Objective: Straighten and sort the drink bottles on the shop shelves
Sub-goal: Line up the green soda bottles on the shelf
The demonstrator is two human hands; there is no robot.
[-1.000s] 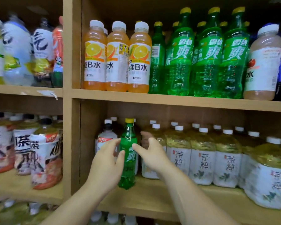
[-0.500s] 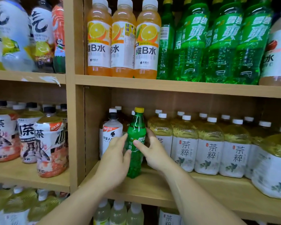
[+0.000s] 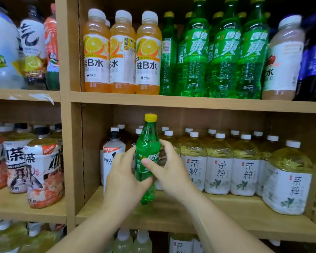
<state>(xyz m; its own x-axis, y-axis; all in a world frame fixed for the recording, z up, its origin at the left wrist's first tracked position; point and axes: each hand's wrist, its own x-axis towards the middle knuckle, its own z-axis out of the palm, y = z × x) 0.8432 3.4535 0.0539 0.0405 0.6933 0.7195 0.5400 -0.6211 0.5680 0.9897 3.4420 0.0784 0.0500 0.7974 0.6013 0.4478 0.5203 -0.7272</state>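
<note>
The green bottle (image 3: 146, 157) is at the left end of the middle shelf (image 3: 226, 212), over the board and set back from its front edge. It is nearly upright, with its top leaning a little to the right. I cannot tell whether its base rests on the board or hangs just above it.

It is a slim bottle of clear green plastic with a yellow cap and a narrow neck that widens to a rounded shoulder. A green label with white characters wraps its middle, and the lower body is ribbed. It looks full.

Both hands hold it at the label. The left hand (image 3: 122, 177) curls round its left side, back toward the camera and fingers bent against the plastic. The right hand (image 3: 171, 168) grips from the right, thumb pressed on the front of the label and fingers wrapped behind.

Just left of it stands a white bottle (image 3: 111, 157) with a black cap. To the right, tea bottles (image 3: 219, 172) with white caps fill the board toward its right end. On the upper shelf (image 3: 190, 103), matching green sodas (image 3: 224, 57) stand beside orange bottles (image 3: 122, 57).
</note>
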